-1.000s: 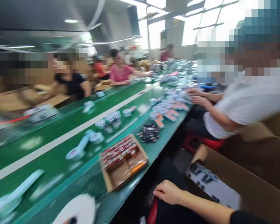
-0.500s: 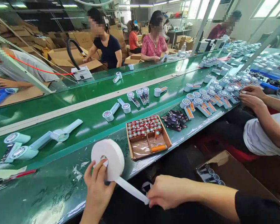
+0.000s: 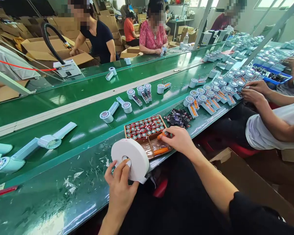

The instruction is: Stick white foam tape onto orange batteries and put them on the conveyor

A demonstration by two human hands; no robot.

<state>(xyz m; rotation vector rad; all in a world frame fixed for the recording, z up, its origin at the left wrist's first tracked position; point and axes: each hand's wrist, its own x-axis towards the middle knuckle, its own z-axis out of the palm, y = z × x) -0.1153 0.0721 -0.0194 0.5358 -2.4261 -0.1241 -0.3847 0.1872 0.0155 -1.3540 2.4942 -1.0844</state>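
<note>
My left hand grips a large white tape roll at the near edge of the green bench, with a finger in its core. My right hand reaches into a shallow cardboard tray and pinches an orange cylindrical battery at its fingertips. The tray's far half is packed with several upright cells with red tops; another orange battery lies in the near compartment.
Black circuit boards lie right of the tray. Pale blue handheld fan parts and fan heads ride the green conveyor. A co-worker's hands work at the right. Other people sit across the belt by cardboard boxes.
My right hand let go of the tape strip and moved up into the tray onto an orange battery. The roll, still in my left hand, shifted right; the pulled-out strip is gone.
</note>
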